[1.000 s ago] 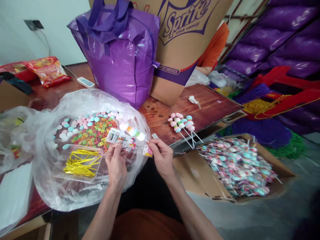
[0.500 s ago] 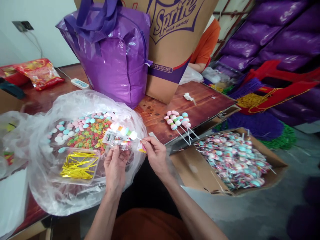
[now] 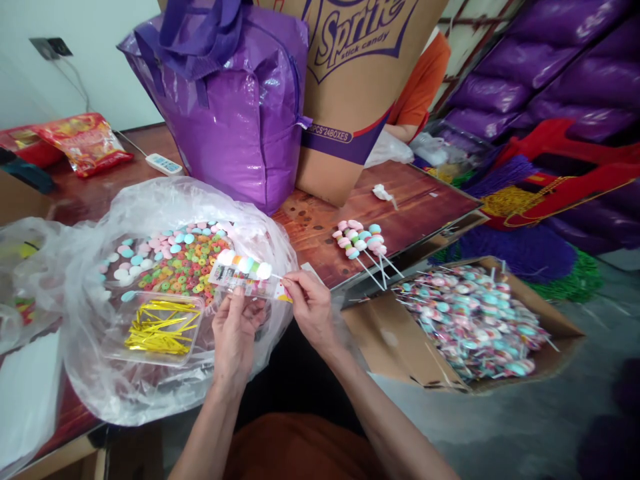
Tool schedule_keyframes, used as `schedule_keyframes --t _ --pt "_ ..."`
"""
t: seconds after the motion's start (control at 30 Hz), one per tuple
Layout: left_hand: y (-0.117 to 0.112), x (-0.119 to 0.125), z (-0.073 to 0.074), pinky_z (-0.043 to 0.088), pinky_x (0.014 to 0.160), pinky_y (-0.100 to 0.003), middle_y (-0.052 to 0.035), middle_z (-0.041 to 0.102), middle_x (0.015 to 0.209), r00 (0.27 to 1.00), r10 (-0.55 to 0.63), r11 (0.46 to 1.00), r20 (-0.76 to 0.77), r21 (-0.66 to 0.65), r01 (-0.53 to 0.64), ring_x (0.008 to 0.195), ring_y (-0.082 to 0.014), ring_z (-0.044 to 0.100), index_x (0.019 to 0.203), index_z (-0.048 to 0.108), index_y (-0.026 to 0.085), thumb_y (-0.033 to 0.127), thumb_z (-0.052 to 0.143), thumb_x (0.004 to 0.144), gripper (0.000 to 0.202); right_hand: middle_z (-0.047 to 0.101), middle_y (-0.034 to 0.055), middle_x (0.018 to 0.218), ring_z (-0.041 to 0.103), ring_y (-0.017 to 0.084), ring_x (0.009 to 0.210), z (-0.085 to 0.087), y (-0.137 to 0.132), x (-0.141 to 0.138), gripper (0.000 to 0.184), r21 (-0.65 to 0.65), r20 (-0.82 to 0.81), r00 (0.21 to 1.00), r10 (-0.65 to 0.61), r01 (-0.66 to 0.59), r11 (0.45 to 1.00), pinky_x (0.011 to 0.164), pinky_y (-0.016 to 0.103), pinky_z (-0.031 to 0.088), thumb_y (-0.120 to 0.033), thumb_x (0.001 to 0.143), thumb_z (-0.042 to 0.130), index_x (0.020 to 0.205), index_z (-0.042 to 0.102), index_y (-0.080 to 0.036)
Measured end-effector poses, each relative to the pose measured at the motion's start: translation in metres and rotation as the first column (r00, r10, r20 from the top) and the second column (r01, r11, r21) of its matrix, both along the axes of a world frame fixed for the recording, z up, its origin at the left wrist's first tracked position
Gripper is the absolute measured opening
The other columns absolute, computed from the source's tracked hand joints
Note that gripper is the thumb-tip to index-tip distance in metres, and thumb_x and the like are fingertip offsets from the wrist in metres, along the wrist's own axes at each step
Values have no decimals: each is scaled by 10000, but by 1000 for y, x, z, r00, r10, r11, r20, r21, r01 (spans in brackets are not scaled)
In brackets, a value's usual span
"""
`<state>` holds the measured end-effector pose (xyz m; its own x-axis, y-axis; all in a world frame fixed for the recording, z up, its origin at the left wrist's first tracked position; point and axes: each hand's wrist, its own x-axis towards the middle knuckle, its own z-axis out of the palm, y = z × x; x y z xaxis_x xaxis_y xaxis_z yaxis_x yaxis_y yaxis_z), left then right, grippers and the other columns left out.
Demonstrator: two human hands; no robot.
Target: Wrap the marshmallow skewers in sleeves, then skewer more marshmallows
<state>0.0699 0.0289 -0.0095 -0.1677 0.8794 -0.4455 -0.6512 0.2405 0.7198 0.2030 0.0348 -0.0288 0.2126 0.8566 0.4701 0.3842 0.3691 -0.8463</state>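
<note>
My right hand [image 3: 311, 307] pinches the white stick of a candy skewer [image 3: 245, 263], whose pastel and gummy pieces point to the left. My left hand [image 3: 236, 327] grips a clear printed candy wrapper [image 3: 233, 279] with the thumb on top; the skewer lies over or against it, and I cannot tell whether it is inside. Just beyond, a large clear plastic bag [image 3: 150, 190] is spread open with pastel round candies [image 3: 163, 247] and ring gummies [image 3: 187, 267]. On it sits a clear tray [image 3: 197, 330] of gold twist ties [image 3: 160, 327].
Several finished candy skewers [image 3: 361, 240] lie at the table's right edge. Below them stands a cardboard box [image 3: 390, 333] full of wrapped candy skewers [image 3: 475, 320]. A purple bag [image 3: 225, 120] and a tall carton [image 3: 340, 100] stand behind. A person's orange sleeve [image 3: 425, 80] shows beyond.
The skewer has come down slightly closer to the wrapper, and its candies lie more level. Both hands keep their holds. The whole view has shifted a little.
</note>
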Motion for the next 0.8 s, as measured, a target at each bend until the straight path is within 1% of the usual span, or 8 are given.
schedule_keyframes --t 0.13,0.23,0.33,0.43,0.5,0.57,0.67,0.8 --pt "0 -1 -2 540 537 -239 -3 705 702 1000 -7 1000 -4 -22 7 602 -153 680 761 632 152 302 923 559 384 654 20 762 580 175 739 -1 1 0 184 42 72 997 -6 3 999 744 321 434 -214 962 541 809 643 -213" --pt "1 -1 -5 543 538 -239 2 696 671 1000 0 1000 1 -23 0 574 -142 667 731 638 143 247 919 544 353 665 20 775 589 174 747 -1 1 0 171 15 50 999 4 -5 1000 751 315 436 -223 952 551 814 651 -213" --pt "2 -2 -8 539 537 -231 16 677 643 1000 30 999 -8 -12 -30 544 -117 640 734 646 136 249 909 565 333 637 0 740 570 154 696 -1 3 0 170 -76 -58 998 -35 30 997 697 282 435 -244 947 541 818 646 -212" --pt "4 -3 -10 544 554 -233 18 680 653 998 60 998 -6 -10 -60 548 -114 640 753 638 142 282 907 587 346 556 -33 645 496 127 594 3 3 4 212 -161 -203 974 -100 68 985 611 252 409 -281 956 516 779 608 -209" --pt "7 -6 -11 545 553 -237 18 678 650 997 80 996 12 -32 -80 556 -123 649 754 625 148 295 907 597 355 528 -40 627 473 120 582 6 0 9 240 -179 -295 949 -108 56 982 596 244 404 -298 957 516 744 581 -206" --pt "11 -9 -11 545 547 -237 10 676 651 995 93 993 41 -71 -90 569 -132 658 763 623 146 296 888 641 328 529 -35 640 486 119 606 7 -7 14 260 -188 -334 937 -100 38 981 612 242 414 -306 949 538 714 572 -201" --pt "17 -15 -10 547 554 -233 -12 680 668 991 99 987 94 -139 -85 590 -133 669 777 632 133 266 827 745 238 557 -25 669 527 128 645 5 -26 24 238 -215 -299 947 -114 49 975 645 250 432 -307 939 573 732 610 -197" --pt "23 -21 -9 552 574 -236 -21 684 694 983 98 983 156 -170 -71 610 -131 674 793 636 135 244 751 836 164 594 -15 678 563 139 648 -1 -52 35 176 -217 -184 971 -155 114 970 644 256 446 -284 935 586 803 668 -203"
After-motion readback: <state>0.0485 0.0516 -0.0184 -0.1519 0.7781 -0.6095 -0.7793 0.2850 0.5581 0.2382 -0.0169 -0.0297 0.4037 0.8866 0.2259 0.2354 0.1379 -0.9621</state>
